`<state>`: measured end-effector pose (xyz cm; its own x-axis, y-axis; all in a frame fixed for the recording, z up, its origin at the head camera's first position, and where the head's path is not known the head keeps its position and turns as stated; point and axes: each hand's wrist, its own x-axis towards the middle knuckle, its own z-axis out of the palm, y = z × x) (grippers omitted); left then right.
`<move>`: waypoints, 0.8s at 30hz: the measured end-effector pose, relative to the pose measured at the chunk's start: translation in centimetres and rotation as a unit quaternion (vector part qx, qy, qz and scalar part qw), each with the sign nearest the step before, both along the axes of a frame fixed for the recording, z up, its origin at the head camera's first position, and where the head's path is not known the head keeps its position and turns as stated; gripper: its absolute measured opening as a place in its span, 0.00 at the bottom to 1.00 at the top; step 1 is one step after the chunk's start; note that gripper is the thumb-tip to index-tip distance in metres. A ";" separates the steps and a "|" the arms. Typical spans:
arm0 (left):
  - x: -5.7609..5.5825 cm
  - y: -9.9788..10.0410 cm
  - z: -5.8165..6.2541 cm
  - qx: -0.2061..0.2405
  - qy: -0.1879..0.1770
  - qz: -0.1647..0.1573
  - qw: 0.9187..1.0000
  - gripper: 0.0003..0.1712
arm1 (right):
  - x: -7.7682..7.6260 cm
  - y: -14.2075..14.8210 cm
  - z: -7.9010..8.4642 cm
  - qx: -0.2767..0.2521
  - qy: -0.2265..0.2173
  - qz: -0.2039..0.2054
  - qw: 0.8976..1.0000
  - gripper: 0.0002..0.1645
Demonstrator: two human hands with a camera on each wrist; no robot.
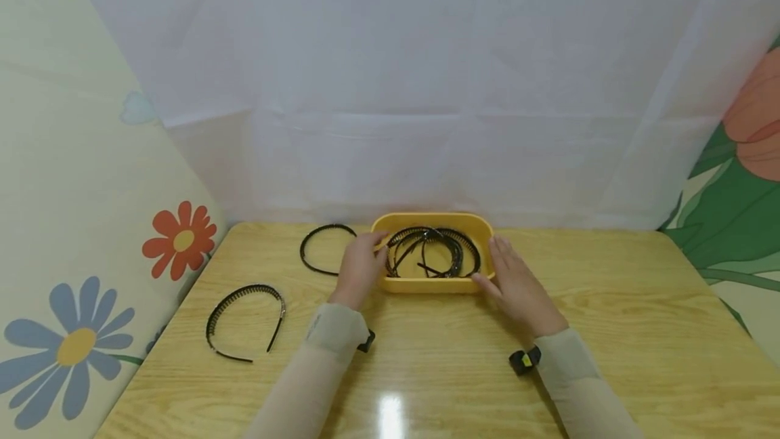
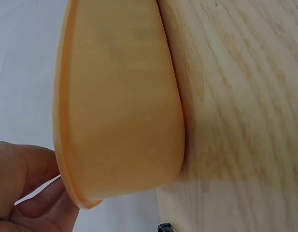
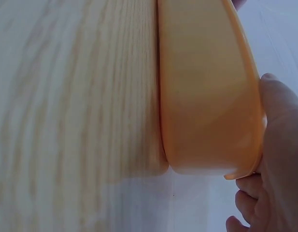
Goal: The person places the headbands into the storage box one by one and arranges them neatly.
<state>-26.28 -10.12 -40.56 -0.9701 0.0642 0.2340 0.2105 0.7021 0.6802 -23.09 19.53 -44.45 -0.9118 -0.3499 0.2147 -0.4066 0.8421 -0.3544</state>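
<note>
A yellow plastic bin [image 1: 434, 285] stands at the back edge of the wooden table, with several black toothed headbands [image 1: 453, 249] heaped inside it. My left hand [image 1: 361, 266] grips the bin's left end; in the left wrist view its thumb and fingers [image 2: 40, 166] are on either side of the rim. At the other end, my right hand [image 1: 523, 288] holds the bin, thumb by the front corner and fingers along the right side. The right wrist view shows that thumb [image 3: 279, 96] against the rim and the other fingers curled below it.
One black headband [image 1: 302, 249] lies just left of the bin, partly hidden by my left hand. Another headband [image 1: 213, 317], toothed, lies on the table [image 1: 439, 371] farther left and nearer. A white cloth [image 1: 365, 87] hangs behind the table.
</note>
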 end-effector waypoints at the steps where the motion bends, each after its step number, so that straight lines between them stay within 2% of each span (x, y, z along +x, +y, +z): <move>1: 0.1 0.0 0.0 -0.001 0.005 -0.001 1.000 0.19 | 0.0 0.0 0.0 0.000 0.000 0.000 1.000 0.50; 5: 0.7 -0.1 -0.1 0.008 0.026 -0.005 1.000 0.19 | 0.0 0.0 0.1 0.001 0.000 -0.001 1.000 0.50; 11: 2.0 -0.6 -0.2 0.039 0.061 -0.012 0.997 0.18 | 0.2 0.0 0.3 -0.005 0.003 0.000 1.000 0.49; 17: 3.6 -1.6 0.1 0.037 0.078 0.011 0.996 0.16 | 0.4 -0.1 0.4 -0.004 0.011 0.001 1.000 0.48; 21: 4.0 -2.5 0.5 0.013 0.064 0.043 0.997 0.17 | 0.4 -0.1 0.4 -0.001 0.012 0.001 1.000 0.48; 24: 4.1 -3.4 0.5 0.002 0.035 0.066 0.997 0.18 | 0.4 -0.1 0.4 -0.003 0.011 0.001 1.000 0.49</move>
